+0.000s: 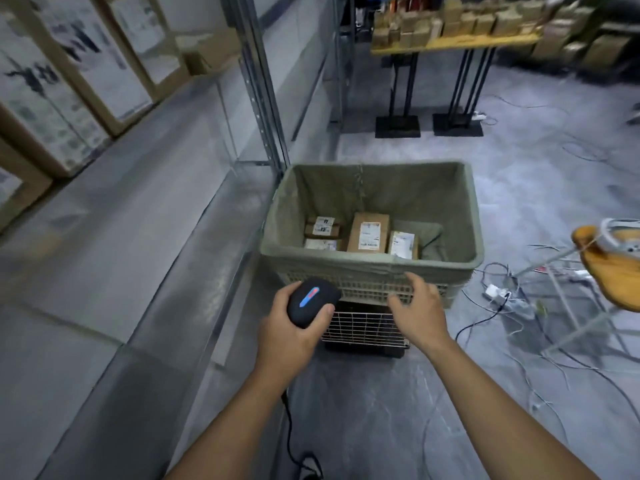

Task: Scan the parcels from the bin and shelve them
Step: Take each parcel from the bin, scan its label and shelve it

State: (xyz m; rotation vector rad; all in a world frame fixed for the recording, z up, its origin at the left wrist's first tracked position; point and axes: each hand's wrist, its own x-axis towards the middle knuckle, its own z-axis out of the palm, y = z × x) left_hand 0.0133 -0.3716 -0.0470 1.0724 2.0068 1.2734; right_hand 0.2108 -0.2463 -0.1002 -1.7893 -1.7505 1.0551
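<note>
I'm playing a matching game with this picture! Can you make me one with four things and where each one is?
Things:
1. scanner
2. parcels
3. right hand
4. white cables

Places:
A. on the floor, right of the bin
B. gripped in the left hand
C. at the bottom of the bin
D. empty, hovering by the bin's near rim

Pairs: 1-B, 2-C, 3-D, 4-A
</note>
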